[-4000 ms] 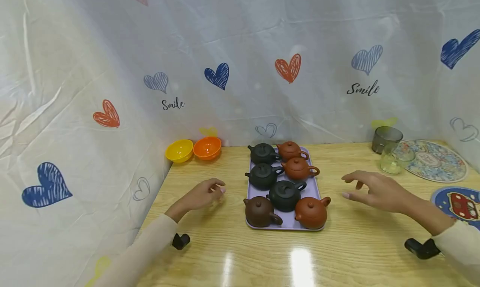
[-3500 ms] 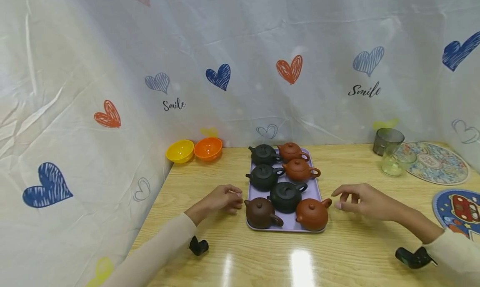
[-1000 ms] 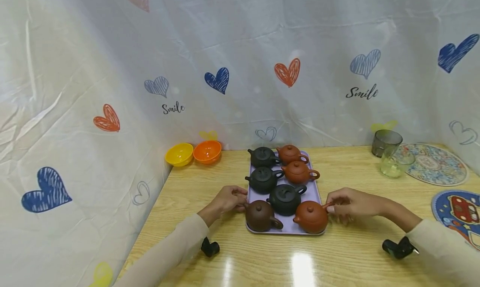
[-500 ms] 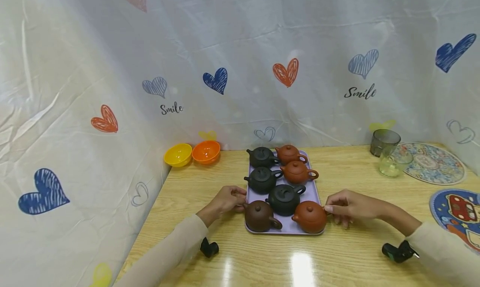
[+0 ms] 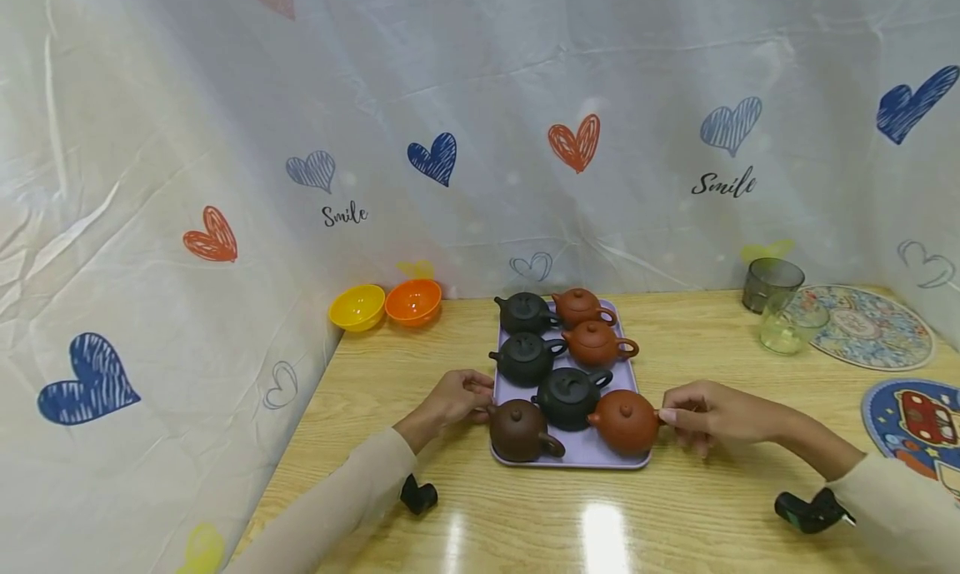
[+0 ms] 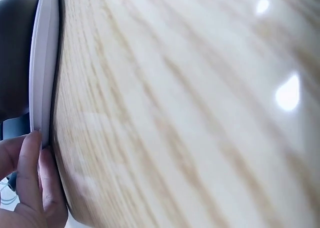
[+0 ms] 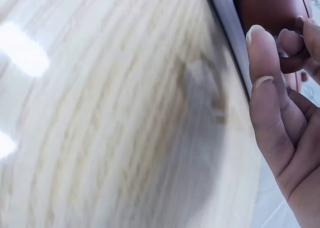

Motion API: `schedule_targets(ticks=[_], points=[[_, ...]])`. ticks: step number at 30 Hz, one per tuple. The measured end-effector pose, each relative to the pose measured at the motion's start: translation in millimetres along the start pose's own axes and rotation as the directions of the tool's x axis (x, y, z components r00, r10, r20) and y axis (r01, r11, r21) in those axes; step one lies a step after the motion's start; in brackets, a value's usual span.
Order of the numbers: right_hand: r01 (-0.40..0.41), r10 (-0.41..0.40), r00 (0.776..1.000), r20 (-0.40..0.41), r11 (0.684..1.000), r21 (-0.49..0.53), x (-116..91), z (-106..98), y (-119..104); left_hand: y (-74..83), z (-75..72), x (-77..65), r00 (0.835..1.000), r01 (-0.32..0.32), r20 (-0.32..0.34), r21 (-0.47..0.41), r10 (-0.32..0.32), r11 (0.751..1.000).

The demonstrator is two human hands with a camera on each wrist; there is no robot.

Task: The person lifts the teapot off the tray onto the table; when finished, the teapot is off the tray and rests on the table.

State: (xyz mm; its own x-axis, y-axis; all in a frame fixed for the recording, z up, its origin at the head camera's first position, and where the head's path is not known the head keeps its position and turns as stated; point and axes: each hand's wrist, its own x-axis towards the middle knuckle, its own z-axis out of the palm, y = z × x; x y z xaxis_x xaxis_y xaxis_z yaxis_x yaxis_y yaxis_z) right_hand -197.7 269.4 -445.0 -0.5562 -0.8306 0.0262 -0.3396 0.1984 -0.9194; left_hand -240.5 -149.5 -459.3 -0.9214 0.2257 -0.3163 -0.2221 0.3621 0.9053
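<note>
A lilac tray [image 5: 572, 463] bears several teapots in two loose columns in the head view. My left hand [image 5: 454, 399] is at the tray's left side, beside the dark brown teapot [image 5: 517, 431]. In the left wrist view its fingers [image 6: 30, 173] pinch the tray's rim [image 6: 43, 73]. My right hand [image 5: 712, 411] pinches the handle of the front reddish-brown teapot [image 5: 626, 422], at the tray's front right corner. The right wrist view shows thumb and fingers round that handle [image 7: 294, 63]. Black teapots [image 5: 568, 399] and other reddish-brown teapots [image 5: 592, 343] stand behind.
A yellow bowl [image 5: 357, 308] and an orange bowl [image 5: 413, 302] sit at the back left. At the back right are a grey glass [image 5: 771, 281], a yellowish clear glass [image 5: 783, 339] and a patterned round mat [image 5: 892, 328]. A blue mat [image 5: 892, 436] lies nearer on the right.
Both hands have come in to the tray, the left to its side, the right to the teapot's handle. Since half a second ago, the front reddish-brown teapot has shifted slightly right and up in view.
</note>
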Motion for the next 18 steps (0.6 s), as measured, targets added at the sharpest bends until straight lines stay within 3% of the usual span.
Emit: schedule_targets(ticks=[10, 18], points=[[0.003, -0.009, 0.997, -0.077, 0.996, -0.089, -15.3, -18.2, -9.8, 1.5, -0.6, -2.1, 1.0, -0.002, 0.001, 0.014, 0.002, 1.0], [0.031, -0.04, 0.992, -0.118, 0.997, -0.077, -22.7, -25.5, -5.5, 1.6, -0.1, -1.8, 1.0, 0.006, -0.001, 0.014, -0.006, 1.0]])
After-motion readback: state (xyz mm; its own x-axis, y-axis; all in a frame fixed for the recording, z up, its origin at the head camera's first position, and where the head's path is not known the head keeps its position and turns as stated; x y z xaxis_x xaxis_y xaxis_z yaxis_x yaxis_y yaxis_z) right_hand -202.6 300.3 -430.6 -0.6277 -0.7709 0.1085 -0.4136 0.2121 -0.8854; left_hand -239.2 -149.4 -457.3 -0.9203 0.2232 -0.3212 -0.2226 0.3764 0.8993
